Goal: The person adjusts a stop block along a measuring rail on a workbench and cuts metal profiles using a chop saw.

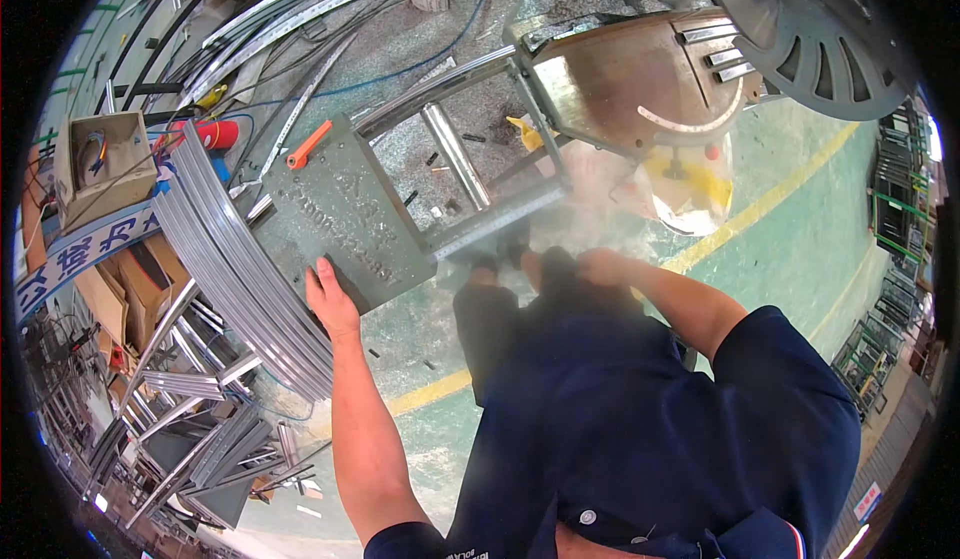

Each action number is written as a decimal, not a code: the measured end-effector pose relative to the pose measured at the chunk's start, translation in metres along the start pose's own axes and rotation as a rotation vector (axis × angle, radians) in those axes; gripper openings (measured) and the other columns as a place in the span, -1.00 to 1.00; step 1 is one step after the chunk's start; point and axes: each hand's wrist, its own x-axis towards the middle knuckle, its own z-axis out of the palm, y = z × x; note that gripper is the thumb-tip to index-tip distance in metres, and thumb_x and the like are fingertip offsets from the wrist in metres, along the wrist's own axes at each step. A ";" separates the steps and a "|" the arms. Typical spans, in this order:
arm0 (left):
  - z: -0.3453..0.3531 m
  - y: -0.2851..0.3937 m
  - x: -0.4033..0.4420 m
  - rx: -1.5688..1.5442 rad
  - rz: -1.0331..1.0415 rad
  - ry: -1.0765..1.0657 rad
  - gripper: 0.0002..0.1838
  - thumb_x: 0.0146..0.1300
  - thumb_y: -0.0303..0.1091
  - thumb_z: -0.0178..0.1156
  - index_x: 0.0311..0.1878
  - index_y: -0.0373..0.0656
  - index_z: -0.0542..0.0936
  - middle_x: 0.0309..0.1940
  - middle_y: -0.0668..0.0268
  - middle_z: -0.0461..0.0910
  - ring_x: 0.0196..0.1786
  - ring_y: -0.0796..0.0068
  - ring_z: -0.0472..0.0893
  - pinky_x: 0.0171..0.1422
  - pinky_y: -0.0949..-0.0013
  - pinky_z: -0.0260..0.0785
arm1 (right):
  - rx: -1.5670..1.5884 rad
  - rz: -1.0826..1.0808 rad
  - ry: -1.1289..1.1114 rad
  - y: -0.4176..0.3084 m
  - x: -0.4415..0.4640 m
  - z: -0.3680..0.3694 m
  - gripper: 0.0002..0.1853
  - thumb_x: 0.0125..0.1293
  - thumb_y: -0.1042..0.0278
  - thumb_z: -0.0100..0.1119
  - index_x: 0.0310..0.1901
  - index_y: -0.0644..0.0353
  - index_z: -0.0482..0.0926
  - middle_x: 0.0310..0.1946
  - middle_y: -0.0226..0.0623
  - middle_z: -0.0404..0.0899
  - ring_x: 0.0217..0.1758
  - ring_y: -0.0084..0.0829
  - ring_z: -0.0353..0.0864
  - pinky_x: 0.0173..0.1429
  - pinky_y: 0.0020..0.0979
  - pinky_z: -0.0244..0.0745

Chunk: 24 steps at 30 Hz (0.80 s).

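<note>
My left hand (332, 301) lies at the near left edge of a grey metal plate (345, 219), fingers stretched out and touching it. The plate carries an orange lever (310, 145) and scattered metal chips. Right beside that hand is a stack of long aluminium profiles (235, 259), which looks curved in this wide view. My right hand (602, 267) hangs low by my dark trousers, away from the machine. Haze over the middle of the view blurs its fingers, so I cannot tell whether it holds anything.
A saw machine with a large round blade guard (830, 59) and a brown worktable (620, 79) stands at upper right. A metal roller (455, 154) sits in the frame. Metal offcuts (215, 459) pile up lower left; a grey box (105, 164) stands above them.
</note>
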 end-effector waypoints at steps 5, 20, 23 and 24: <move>0.003 0.002 0.000 -0.031 0.019 0.018 -0.45 0.49 0.00 0.01 -0.27 -0.45 0.39 -0.44 0.14 0.38 -0.31 0.34 0.27 -0.14 0.29 0.27 | 0.000 0.009 -0.019 0.002 0.002 0.000 -0.66 0.25 0.08 0.12 -0.18 0.21 0.63 -0.16 0.04 0.61 -0.02 0.06 0.58 0.11 -0.03 0.45; 0.001 0.000 -0.002 -0.005 0.004 0.007 -0.47 0.49 0.01 0.01 -0.27 -0.41 0.40 -0.45 0.18 0.36 -0.33 0.37 0.26 -0.18 0.33 0.25 | 0.233 -0.480 0.246 -0.180 -0.008 -0.137 -0.73 0.32 0.16 0.17 -0.08 0.14 0.54 -0.28 -0.08 0.61 -0.13 -0.06 0.62 -0.04 -0.14 0.50; -0.002 -0.008 0.000 0.058 -0.056 -0.029 -0.48 0.51 0.00 -0.02 -0.16 -0.41 0.53 -0.33 0.20 0.53 -0.25 0.41 0.39 -0.06 0.35 0.30 | 0.413 -0.583 0.553 -0.239 0.021 -0.174 -0.71 0.33 0.28 0.21 0.02 0.19 0.52 -0.16 -0.18 0.60 -0.07 -0.27 0.63 0.02 -0.27 0.52; 0.001 -0.007 0.000 0.029 -0.037 -0.011 -0.46 0.50 0.02 -0.01 -0.18 -0.43 0.49 -0.36 0.14 0.50 -0.27 0.33 0.37 -0.07 0.31 0.30 | 0.628 -0.627 0.555 -0.259 0.034 -0.182 -0.67 0.34 0.33 0.20 0.09 0.23 0.47 -0.08 -0.22 0.58 0.01 -0.35 0.59 0.09 -0.30 0.50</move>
